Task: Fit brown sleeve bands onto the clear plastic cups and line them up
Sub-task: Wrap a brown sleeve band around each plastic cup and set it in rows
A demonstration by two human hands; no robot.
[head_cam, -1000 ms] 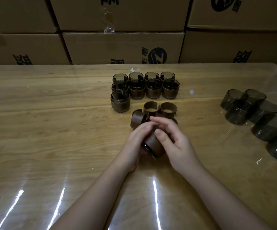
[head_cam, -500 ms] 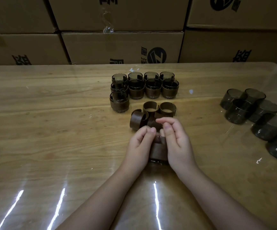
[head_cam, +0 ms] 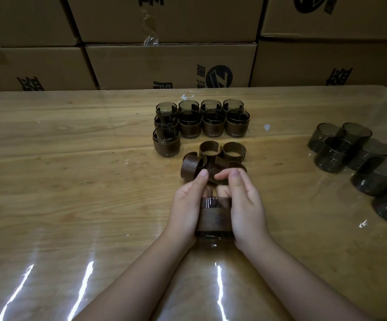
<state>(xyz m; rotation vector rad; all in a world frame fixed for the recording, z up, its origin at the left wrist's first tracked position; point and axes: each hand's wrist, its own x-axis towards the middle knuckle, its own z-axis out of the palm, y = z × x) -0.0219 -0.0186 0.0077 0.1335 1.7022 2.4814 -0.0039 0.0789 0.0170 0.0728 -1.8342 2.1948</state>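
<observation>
Cup in hand (head_cam: 215,218): near centre, clamped between my palms; a brown sleeve band (head_cam: 214,220) wraps its middle, clear rim showing above, base below.
Left hand (head_cam: 187,209): fingers closed on the cup's left side.
Right hand (head_cam: 245,209): fingers curled round the right side, thumb raised.
Handling: I judge it light, thin-walled, smooth, likely slippery; grip the band, not the bare plastic, and squeeze gently.
Desk (head_cam: 72,193): wood grain under a glossy clear film.
Loose bands (head_cam: 211,158): just beyond my fingertips, a heap of split brown rings, stiff-looking, springy by my guess.
Finished cups (head_cam: 201,122): farther back, upright, touching in rows, one more at near left.
Bare cups (head_cam: 361,163): right, smoky-clear cylinders, clustered.
Cardboard boxes (head_cam: 164,63): stacked behind the desk.
</observation>
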